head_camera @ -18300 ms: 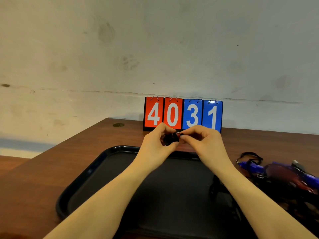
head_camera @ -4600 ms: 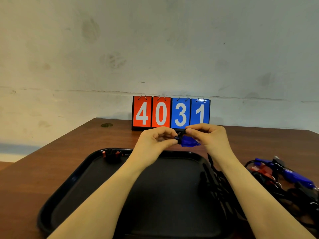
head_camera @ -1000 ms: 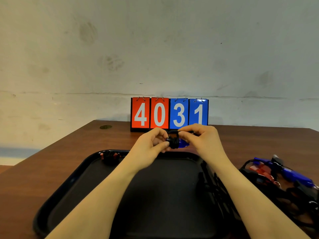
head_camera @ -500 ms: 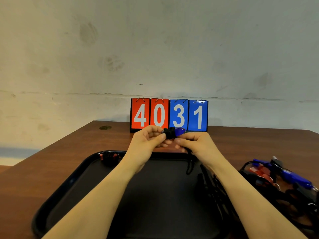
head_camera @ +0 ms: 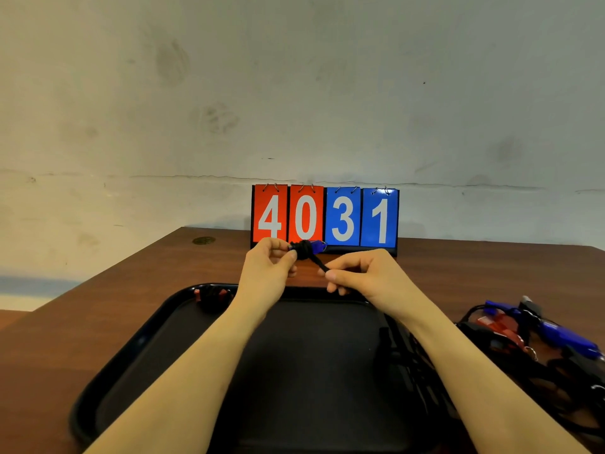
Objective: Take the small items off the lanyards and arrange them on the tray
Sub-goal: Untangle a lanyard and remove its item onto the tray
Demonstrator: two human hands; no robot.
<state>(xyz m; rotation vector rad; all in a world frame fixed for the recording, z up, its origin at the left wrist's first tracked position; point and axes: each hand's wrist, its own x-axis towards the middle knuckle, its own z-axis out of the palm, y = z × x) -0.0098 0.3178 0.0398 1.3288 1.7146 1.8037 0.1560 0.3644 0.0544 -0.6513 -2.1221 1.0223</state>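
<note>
Above the far rim of the black tray [head_camera: 137, 348], my left hand [head_camera: 266, 273] pinches a small blue item [head_camera: 316, 246] with a black cord knot beside it. A short length of black lanyard cord [head_camera: 319, 263] runs down from the knot into my right hand [head_camera: 366, 273], which pinches it. The cord's rest hangs under my right wrist onto the tray's right side. One small red and black item [head_camera: 212, 296] lies in the tray's far left corner.
A heap of lanyards with blue and red items [head_camera: 537, 335] lies on the brown table [head_camera: 98, 306] right of the tray. A flip scoreboard reading 4031 [head_camera: 324, 217] stands at the table's back edge against the wall.
My hands have drawn apart: the right hand moved right and down along the cord, while the left keeps the blue item raised. A stretch of cord now shows between them.
</note>
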